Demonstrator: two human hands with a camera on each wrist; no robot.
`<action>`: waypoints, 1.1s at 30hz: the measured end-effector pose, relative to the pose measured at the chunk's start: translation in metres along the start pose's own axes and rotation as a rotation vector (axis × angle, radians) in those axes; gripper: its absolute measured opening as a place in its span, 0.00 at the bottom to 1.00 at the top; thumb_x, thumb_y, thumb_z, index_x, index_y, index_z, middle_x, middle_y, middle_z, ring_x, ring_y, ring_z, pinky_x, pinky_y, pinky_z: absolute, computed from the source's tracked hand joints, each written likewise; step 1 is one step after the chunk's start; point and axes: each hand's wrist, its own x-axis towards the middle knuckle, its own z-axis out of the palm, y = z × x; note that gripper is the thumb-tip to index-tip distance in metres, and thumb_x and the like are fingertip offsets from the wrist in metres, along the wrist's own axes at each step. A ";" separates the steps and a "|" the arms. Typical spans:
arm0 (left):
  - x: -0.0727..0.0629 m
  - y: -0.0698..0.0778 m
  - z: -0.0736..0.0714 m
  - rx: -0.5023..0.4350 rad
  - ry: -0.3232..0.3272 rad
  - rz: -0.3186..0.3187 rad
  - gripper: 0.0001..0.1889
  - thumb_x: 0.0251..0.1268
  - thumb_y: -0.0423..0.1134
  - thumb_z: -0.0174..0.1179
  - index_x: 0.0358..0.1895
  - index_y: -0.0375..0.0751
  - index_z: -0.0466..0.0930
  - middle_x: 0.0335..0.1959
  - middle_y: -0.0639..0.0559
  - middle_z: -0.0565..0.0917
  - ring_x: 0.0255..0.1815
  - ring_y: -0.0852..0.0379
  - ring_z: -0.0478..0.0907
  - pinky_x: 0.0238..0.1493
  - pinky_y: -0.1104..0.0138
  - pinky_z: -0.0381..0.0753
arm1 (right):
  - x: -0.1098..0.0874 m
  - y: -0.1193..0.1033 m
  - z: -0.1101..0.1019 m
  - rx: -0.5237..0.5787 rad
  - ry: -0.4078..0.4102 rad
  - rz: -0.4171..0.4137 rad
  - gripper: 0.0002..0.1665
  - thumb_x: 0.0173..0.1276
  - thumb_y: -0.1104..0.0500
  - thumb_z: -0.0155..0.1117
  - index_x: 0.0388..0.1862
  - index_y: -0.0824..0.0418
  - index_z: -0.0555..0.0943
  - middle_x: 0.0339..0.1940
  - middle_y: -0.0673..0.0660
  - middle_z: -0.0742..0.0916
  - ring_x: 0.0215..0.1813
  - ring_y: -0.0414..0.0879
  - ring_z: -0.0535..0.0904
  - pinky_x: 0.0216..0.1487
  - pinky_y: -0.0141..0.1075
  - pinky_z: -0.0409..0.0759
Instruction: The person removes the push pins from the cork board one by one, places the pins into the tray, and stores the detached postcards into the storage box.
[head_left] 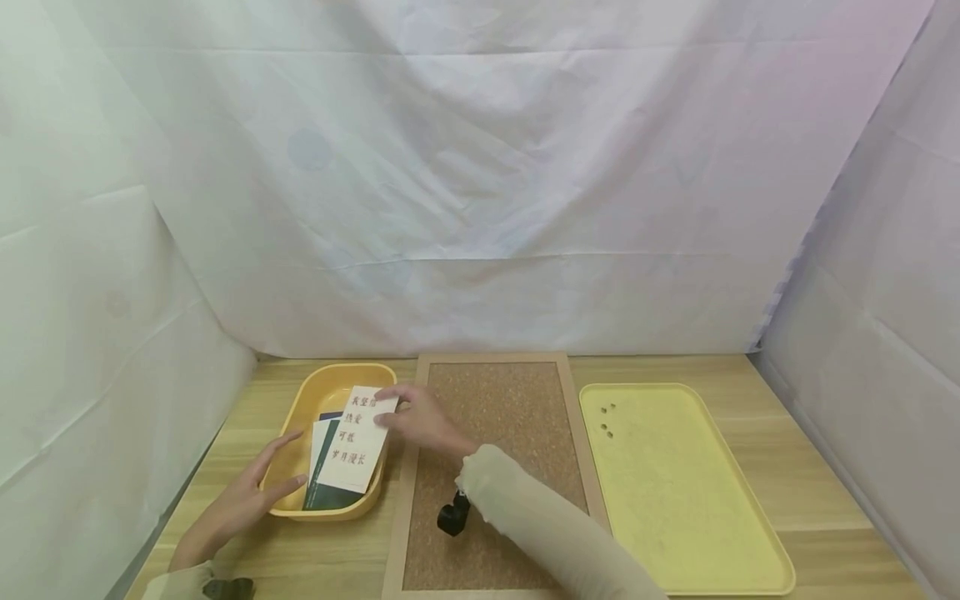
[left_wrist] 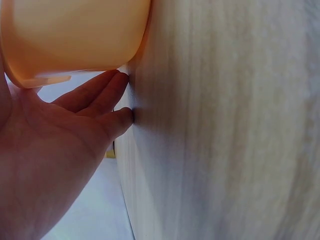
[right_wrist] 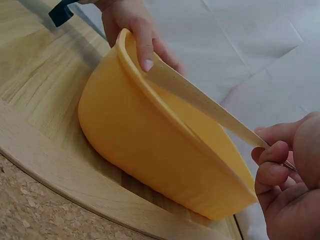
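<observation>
A white card (head_left: 352,450) with red handwritten-style characters is held at its upper right edge by my right hand (head_left: 426,421). It slants over the yellow plastic basin (head_left: 288,417), and the right wrist view shows it edge-on, pinched between thumb and curled fingers. Underneath, a dark green card (head_left: 330,497), another white card (head_left: 318,442) and a sliver of blue show inside the basin. My left hand (head_left: 243,504) rests at the basin's left rim with thumb and forefinger spread. In the left wrist view, its other fingers lie loosely outside the basin wall.
A wood-framed cork board (head_left: 498,550) lies right of the basin, under my right forearm. Beyond it is a yellow tray (head_left: 682,500) bearing several small dark pieces (head_left: 606,421) near its far left corner. White sheeting (head_left: 480,208) encloses the wooden table (head_left: 817,467).
</observation>
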 end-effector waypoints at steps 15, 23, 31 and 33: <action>0.000 0.000 0.001 -0.008 0.007 0.014 0.41 0.69 0.53 0.60 0.79 0.56 0.49 0.79 0.33 0.49 0.75 0.22 0.45 0.58 0.23 0.52 | 0.004 0.004 0.016 -0.013 0.009 0.040 0.21 0.66 0.61 0.69 0.58 0.56 0.82 0.44 0.50 0.87 0.28 0.37 0.79 0.27 0.28 0.78; 0.000 0.000 0.000 -0.021 0.001 0.009 0.40 0.69 0.52 0.60 0.79 0.57 0.49 0.79 0.35 0.49 0.75 0.22 0.44 0.59 0.23 0.51 | 0.003 0.007 0.020 -0.056 -0.010 0.058 0.20 0.67 0.58 0.68 0.58 0.52 0.83 0.53 0.47 0.85 0.35 0.36 0.77 0.32 0.28 0.77; -0.001 0.001 0.000 -0.025 0.002 0.010 0.40 0.69 0.52 0.61 0.79 0.56 0.50 0.79 0.35 0.50 0.75 0.23 0.44 0.59 0.23 0.51 | 0.001 0.007 0.024 -0.104 -0.022 0.088 0.19 0.65 0.57 0.70 0.56 0.48 0.84 0.55 0.44 0.84 0.42 0.36 0.76 0.41 0.29 0.75; -0.001 0.002 0.000 -0.023 0.004 0.014 0.40 0.69 0.52 0.60 0.79 0.56 0.50 0.79 0.35 0.50 0.75 0.23 0.44 0.59 0.23 0.51 | 0.000 0.006 0.024 -0.110 -0.026 0.080 0.19 0.65 0.57 0.70 0.55 0.48 0.84 0.55 0.45 0.84 0.42 0.36 0.76 0.41 0.29 0.75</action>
